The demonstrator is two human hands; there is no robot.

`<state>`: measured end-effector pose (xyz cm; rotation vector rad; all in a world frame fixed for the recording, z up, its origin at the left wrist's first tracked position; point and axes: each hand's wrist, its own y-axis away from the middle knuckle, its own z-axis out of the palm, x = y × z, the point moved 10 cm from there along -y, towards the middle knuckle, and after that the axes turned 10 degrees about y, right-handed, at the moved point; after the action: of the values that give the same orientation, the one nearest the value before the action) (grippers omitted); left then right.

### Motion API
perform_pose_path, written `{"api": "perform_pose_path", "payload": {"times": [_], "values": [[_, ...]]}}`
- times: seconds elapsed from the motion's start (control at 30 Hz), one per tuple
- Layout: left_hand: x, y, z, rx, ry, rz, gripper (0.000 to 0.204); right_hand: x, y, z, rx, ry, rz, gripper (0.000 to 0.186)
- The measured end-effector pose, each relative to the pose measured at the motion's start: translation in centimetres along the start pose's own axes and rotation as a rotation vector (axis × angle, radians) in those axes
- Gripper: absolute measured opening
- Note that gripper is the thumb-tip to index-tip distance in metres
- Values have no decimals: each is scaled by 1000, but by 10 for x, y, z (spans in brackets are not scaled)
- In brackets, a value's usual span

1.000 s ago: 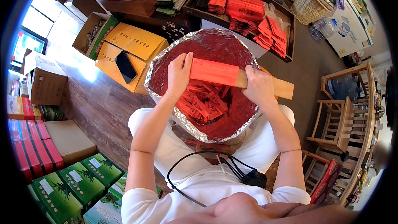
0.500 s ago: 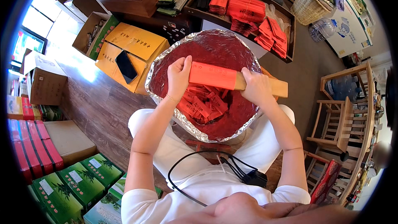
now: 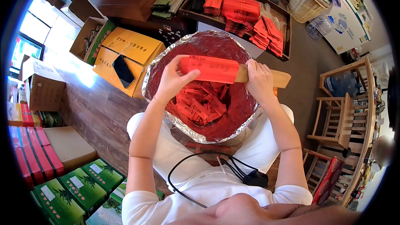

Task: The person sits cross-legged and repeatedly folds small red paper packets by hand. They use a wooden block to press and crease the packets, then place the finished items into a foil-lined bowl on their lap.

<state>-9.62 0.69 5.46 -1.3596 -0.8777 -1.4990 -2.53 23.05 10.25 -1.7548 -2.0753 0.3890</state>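
My left hand [image 3: 175, 79] grips the left end of a red paper packet [image 3: 212, 70], its thumb stretched across the lower edge. The packet is fitted over a flat pale wooden bar [image 3: 279, 79], which my right hand [image 3: 258, 81] holds with bent fingers at the packet's right end. Below both hands is a large round basin with a crumpled foil rim [image 3: 196, 132] and a dark red inside, holding several small printed red packets [image 3: 200, 107].
Ahead, a wooden tray [image 3: 286, 33] holds red packet bundles. At left, a phone [image 3: 123, 71] lies on a yellow box [image 3: 133, 41], near cartons [image 3: 46, 85] and green boxes [image 3: 75, 191]. Wooden racks [image 3: 337, 121], a water jug [image 3: 318, 27] and a basket [image 3: 303, 4] stand right.
My left hand has shifted slightly left and its thumb has swung down along the packet. The packet has moved a little left and up, with my right hand shifting slightly upward.
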Motion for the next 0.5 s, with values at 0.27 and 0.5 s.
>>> {"api": "perform_pose_path", "payload": {"times": [0.27, 0.5], "values": [[61, 18, 34, -313, -458, 633, 36, -8, 12, 9, -431, -302, 32, 30], [33, 4, 21, -259, 206, 266, 70, 9, 4, -2, -195, -109, 33, 38]]}}
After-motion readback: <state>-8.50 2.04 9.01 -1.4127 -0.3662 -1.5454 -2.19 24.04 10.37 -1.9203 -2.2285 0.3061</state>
